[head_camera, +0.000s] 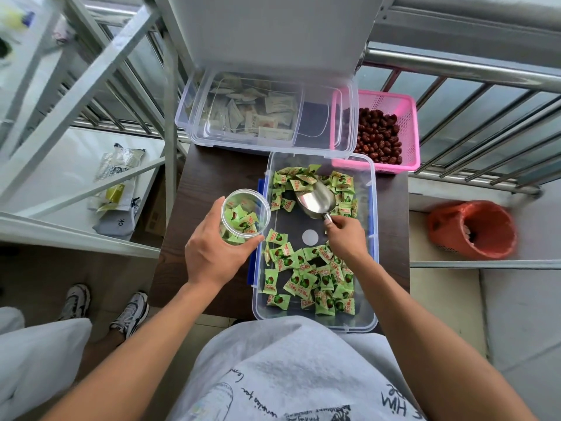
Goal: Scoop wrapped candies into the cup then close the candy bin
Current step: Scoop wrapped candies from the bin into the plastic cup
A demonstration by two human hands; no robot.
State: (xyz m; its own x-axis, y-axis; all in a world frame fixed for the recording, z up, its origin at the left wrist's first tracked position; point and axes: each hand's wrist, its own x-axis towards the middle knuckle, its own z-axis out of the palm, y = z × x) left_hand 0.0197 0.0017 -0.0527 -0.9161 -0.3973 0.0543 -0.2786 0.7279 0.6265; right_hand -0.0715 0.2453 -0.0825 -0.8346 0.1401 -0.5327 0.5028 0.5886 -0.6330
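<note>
A clear plastic candy bin lies open on a dark wooden table, with green wrapped candies scattered over its floor. My left hand grips a clear plastic cup just left of the bin; the cup holds several green candies. My right hand pinches the handle of a metal scoop inside the bin. The scoop's mouth points toward the candies at the bin's far end and looks empty. The bin's clear lid leans up behind it, over another box.
Behind the bin stands a clear box of white sachets. A pink basket of red dates sits at the back right. A metal railing runs behind the table. An orange-lined waste bin is on the floor to the right. A white shelf frame stands left.
</note>
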